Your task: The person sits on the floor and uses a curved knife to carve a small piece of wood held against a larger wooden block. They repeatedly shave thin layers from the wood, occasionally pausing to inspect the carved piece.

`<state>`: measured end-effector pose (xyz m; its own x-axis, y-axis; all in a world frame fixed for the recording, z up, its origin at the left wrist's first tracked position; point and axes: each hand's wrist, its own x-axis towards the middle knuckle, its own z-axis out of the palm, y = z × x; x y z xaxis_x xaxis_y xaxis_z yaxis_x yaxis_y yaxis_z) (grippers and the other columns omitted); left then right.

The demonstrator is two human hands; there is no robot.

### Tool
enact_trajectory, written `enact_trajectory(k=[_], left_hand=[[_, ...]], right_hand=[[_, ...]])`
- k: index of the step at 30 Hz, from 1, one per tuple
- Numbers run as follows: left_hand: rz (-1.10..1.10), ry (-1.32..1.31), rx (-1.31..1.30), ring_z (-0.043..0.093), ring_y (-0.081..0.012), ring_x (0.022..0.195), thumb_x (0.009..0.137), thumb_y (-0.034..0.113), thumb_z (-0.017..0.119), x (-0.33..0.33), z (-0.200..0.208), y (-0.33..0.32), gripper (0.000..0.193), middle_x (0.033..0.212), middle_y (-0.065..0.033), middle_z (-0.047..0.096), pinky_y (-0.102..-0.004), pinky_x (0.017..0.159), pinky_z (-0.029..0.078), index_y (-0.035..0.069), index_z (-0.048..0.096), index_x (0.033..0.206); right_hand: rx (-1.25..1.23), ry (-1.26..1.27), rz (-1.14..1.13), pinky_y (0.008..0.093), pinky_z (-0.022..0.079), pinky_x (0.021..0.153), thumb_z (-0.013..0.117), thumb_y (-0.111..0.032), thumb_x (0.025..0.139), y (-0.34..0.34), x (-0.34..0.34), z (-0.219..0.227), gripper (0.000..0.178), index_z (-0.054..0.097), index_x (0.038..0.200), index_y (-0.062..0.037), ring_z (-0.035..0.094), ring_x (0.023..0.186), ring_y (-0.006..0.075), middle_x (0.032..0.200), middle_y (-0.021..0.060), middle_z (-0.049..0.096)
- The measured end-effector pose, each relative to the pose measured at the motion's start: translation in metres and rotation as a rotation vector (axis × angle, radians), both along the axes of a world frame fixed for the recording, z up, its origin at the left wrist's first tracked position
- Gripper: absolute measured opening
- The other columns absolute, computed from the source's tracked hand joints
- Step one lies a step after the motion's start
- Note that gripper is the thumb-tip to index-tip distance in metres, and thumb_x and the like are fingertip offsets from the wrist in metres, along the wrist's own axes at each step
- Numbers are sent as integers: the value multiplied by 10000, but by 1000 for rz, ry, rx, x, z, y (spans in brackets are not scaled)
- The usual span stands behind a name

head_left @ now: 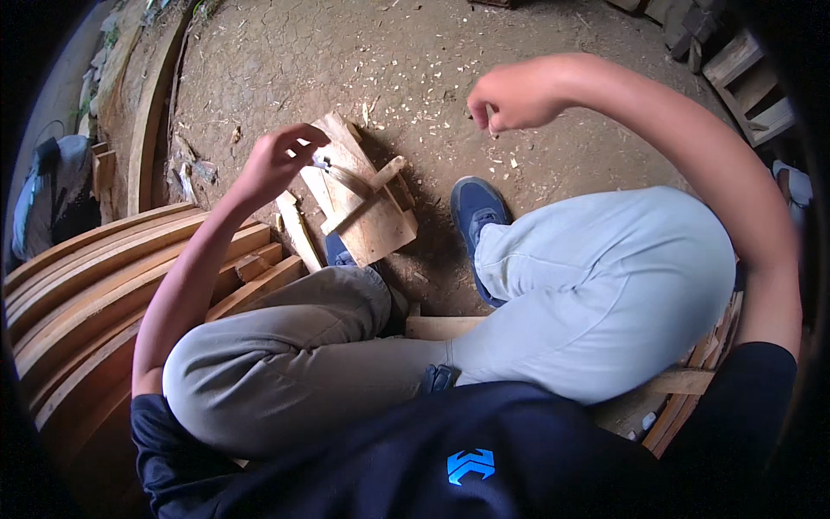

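My left hand (281,158) hovers at the left edge of a pale wooden board (380,235), its fingers curved and apart from the thumb. Close to the thumb lies a short tool with a metal end and a wooden handle (350,182); its kind is unclear, and I cannot tell if the thumb touches it. A wooden crosspiece (363,197) runs slantwise over the board. To the right, over the dirt floor, my right hand (516,95) is raised with fingers curled down and drawn together. Whatever they hold, if anything, is too small to make out.
Long planks (112,290) are stacked at my left. A split wood strip (298,232) lies beside the board. Shavings (415,104) litter the dirt floor. A wooden frame (750,86) stands at the far right. My blue shoe (478,212) is right of the board.
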<state>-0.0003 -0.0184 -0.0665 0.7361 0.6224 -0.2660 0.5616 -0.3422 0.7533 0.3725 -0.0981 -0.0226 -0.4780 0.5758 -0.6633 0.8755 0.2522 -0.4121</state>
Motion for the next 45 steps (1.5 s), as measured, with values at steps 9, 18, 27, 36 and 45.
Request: enact_trajectory(k=[9, 18, 27, 36, 45], left_hand=[[826, -44, 439, 605, -100, 776, 915, 119, 621, -105, -37, 29, 112, 880, -31, 662, -267, 665, 490, 52, 655, 998], [662, 334, 117, 641, -332, 1034, 812, 179, 675, -107, -169, -107, 390, 1103, -156, 632, -439, 850, 526, 83, 589, 1181], [659, 389, 234, 666, -329, 935, 840, 214, 700, -95, -185, -95, 137, 1065, -81, 638, -455, 759, 539, 177, 683, 971], [638, 336, 250, 672, -345, 949, 861, 205, 668, -104, -191, -106, 130, 1019, -100, 699, -452, 778, 537, 137, 666, 971], [712, 314, 326, 693, -328, 846, 892, 214, 663, -97, -189, -102, 158, 1022, -81, 688, -454, 715, 542, 162, 640, 1040]], right_hand=[[-6, 278, -223, 403, 521, 835, 537, -64, 895, -2, -50, -106, 201, 651, 1056, -27, 664, 942, 288, 1033, 171, 682], [36, 159, 143, 453, 519, 822, 586, -103, 887, 9, -67, -25, 158, 618, 1028, -38, 650, 972, 351, 975, 161, 659], [165, 323, -51, 464, 501, 721, 627, -304, 920, 48, -179, -59, 302, 546, 1042, -39, 650, 813, 370, 871, 180, 660], [52, 413, -212, 364, 467, 692, 650, -217, 929, 59, -181, -77, 272, 551, 1093, -25, 584, 736, 200, 787, 105, 594], [83, 481, -313, 325, 457, 742, 628, -218, 937, 64, -173, -76, 269, 563, 1138, -50, 550, 794, 151, 833, 46, 557]])
